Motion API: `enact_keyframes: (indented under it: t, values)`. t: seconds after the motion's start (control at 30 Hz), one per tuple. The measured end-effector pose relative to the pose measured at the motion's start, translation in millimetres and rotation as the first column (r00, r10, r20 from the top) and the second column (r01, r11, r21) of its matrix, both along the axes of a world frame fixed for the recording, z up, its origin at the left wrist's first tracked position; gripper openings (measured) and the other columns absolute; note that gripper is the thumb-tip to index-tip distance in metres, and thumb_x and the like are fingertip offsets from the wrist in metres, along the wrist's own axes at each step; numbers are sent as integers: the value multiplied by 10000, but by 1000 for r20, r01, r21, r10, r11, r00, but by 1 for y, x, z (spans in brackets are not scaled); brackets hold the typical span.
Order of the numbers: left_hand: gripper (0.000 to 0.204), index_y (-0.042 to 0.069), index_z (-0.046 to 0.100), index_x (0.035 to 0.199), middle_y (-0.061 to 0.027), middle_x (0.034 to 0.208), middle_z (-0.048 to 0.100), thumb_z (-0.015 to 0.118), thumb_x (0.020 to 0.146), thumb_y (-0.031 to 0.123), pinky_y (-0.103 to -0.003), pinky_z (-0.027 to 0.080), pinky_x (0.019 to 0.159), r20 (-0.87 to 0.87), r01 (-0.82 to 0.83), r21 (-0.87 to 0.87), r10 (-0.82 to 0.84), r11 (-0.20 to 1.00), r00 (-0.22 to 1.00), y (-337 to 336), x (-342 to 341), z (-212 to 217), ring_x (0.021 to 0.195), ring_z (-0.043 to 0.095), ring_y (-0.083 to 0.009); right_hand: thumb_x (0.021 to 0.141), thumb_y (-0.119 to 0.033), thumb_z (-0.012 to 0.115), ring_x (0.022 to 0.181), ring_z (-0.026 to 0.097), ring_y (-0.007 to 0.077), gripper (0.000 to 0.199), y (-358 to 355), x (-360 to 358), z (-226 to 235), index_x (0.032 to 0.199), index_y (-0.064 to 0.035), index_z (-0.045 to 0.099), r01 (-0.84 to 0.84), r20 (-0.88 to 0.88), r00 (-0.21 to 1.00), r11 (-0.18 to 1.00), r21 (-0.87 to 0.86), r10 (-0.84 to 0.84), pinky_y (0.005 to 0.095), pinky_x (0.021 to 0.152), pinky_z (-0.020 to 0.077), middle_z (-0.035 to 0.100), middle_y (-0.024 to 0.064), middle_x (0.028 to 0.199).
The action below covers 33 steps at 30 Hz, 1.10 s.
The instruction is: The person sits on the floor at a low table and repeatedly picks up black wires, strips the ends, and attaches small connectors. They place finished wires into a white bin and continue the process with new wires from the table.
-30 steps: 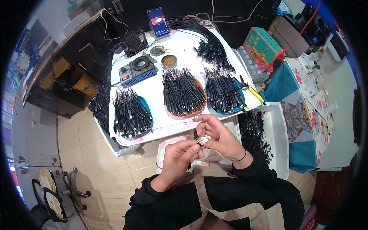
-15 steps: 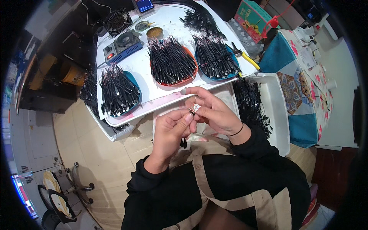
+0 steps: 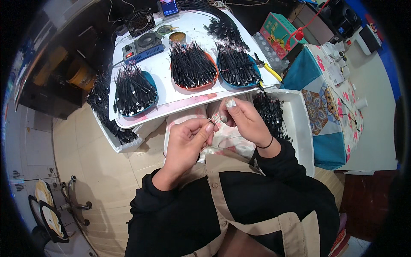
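- White-topped table (image 3: 164, 88), rounded corners: I log it ahead of both hands.
- Side table under a teal, white and floral cloth (image 3: 295, 70): off to my right.
- White foam box (image 3: 306, 128), right: just beyond the right forearm, black cables (image 3: 269, 112) inside.
- White foam box (image 3: 122, 147), left: below the table's left side, also filled with black cables.
- Green printed carton (image 3: 278, 31): past the table's right edge.
- Orange-red tray (image 3: 195, 88), flanked by two blue trays, left (image 3: 153, 85) and right (image 3: 237, 86): each heaped with short black cables; the three line the near side, between the hands and the back of the table.
- Blue-grey heating unit (image 3: 143, 48) with a round top; black round fan (image 3: 140, 23) behind it.
- Yellow-handled pliers (image 3: 272, 72): beside the right blue tray, at the table's right edge.
- Edges and room: I see white surface between the left blue tray and the orange-red one; the near rim runs just ahead of the fingers, and both hands work over a pale floral cloth (image 3: 224, 137).
- Left hand (image 3: 192, 139): thumb and forefinger pinched together on the work piece.
- Right hand (image 3: 244, 118): fingers curled, apart from the left; I cannot tell whether it grips anything.
- Thin dark cable with fine split wire ends (image 3: 215, 121): in the left fingertips, ends toward the right hand.
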<state>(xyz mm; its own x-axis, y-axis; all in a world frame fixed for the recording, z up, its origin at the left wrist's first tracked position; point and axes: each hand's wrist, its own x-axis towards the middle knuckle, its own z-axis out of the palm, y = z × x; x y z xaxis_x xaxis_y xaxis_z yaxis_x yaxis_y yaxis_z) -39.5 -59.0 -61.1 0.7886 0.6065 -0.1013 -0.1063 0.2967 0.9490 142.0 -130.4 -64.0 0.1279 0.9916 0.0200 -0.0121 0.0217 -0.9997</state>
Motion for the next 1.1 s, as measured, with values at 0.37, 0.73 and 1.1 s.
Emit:
enact_keyframes:
  t: [0.37,0.73,1.1]
  values:
    - [165,-46,648,908,4,648,545,572,931,98,-178,287,478,-19,83,-51,-84,995,996,0,-7,6,543,412,-23,920,-148,522,561,478,240,157,-7,-2,12,855,-8,547,12,395,915,984,178,-83,315,555,404,504,105,667]
    - [165,-55,655,886,-3,609,526,603,907,100,-181,254,438,-32,174,-168,-182,970,983,-1,-15,15,485,373,-31,747,-67,717,934,594,267,305,-24,6,37,1038,-41,631,-296,724,673,842,451,-151,354,800,490,626,89,1016]
    - [162,-61,660,884,-2,609,534,597,911,86,-182,267,439,-42,198,-132,-205,971,978,-3,-11,18,485,379,-29,705,-19,735,771,603,264,221,-23,2,30,903,-12,638,-254,658,712,784,567,-245,349,674,488,632,90,846]
